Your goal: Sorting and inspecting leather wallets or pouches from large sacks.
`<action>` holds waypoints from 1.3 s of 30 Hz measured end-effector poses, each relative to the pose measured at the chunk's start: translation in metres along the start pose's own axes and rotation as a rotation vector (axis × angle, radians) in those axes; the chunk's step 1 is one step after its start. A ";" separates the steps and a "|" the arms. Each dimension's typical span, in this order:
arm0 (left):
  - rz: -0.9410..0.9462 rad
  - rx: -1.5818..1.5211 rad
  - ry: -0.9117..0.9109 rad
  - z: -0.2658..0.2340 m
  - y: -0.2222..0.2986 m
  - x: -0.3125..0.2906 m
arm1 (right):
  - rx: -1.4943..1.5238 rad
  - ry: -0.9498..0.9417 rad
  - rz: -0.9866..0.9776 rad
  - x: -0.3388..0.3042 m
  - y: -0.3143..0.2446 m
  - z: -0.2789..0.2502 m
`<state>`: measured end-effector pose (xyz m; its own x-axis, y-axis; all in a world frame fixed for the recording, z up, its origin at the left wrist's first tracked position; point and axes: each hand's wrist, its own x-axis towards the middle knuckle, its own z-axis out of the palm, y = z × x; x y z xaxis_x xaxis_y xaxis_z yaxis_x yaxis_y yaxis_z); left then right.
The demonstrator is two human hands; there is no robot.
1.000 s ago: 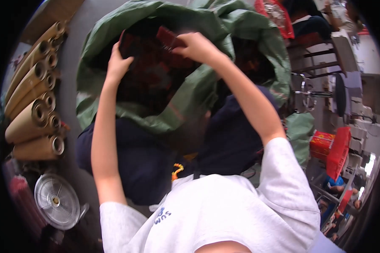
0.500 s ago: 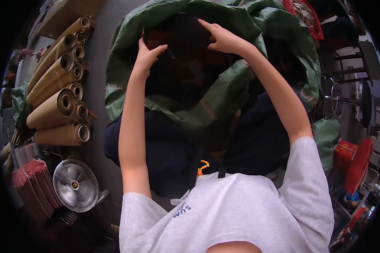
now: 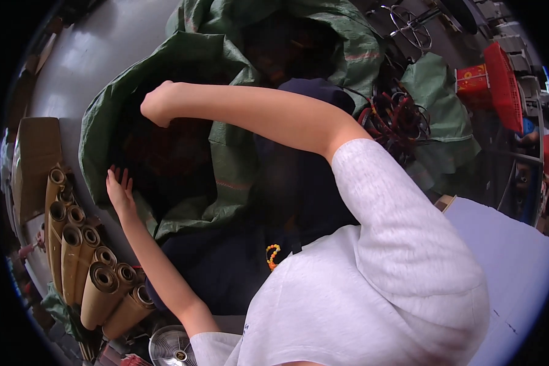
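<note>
Open green sack point(image 3: 97, 146), at left of centre, is gaping upward before the seated person, its creased rim curling around a dim interior where dark reddish contents are lying, too shadowed to identify. A second green sack point(image 3: 357, 55) is adjoining it at the upper right, likewise opening upward. The person's pale grey shirt point(image 3: 323, 305) is filling the lower centre; dark trousers point(image 3: 213, 262) are showing beside the first sack. A pale bluish panel point(image 3: 506, 256) is lying at the lower right. Brown rolls point(image 3: 97, 280) are clustering at the lower left, with a cardboard box point(image 3: 38, 158) standing just above them. A red basket point(image 3: 503, 85) is tilting at the upper right. Looped dark and red cords point(image 3: 402, 122) are lying near the second sack. The right hand point(image 3: 158, 104) is hovering over the first sack's mouth, bending at the wrist; its fingers are being hidden, so its grip cannot be told. The left hand point(image 3: 121, 189) is overlapping that sack's near left edge, fingers standing apart; whether it is touching the rim cannot be told. A yellow-orange beaded loop point(image 3: 273, 256) is hanging at the waist.
</note>
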<state>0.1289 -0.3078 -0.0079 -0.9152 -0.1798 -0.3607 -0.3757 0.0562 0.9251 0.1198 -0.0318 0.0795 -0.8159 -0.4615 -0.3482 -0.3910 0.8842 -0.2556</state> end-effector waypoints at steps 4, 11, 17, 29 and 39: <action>-0.008 0.102 -0.043 0.007 0.006 -0.012 | 0.349 0.238 0.143 -0.012 0.064 -0.062; 0.016 0.202 -0.033 0.021 0.025 -0.043 | 0.961 0.768 0.365 -0.093 0.281 0.095; -0.100 0.242 -0.045 0.043 0.001 -0.038 | 0.948 0.740 1.301 -0.141 0.397 0.249; -0.216 0.382 -0.003 0.031 -0.028 -0.010 | 0.964 1.185 1.275 -0.050 0.576 0.313; -0.258 0.266 -0.008 0.029 -0.033 0.001 | 1.516 1.041 1.119 -0.089 0.593 0.332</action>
<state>0.1365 -0.2818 -0.0424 -0.7858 -0.2142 -0.5802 -0.6185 0.2635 0.7403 0.1019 0.5094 -0.3406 -0.4854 0.7377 -0.4692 0.4134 -0.2793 -0.8667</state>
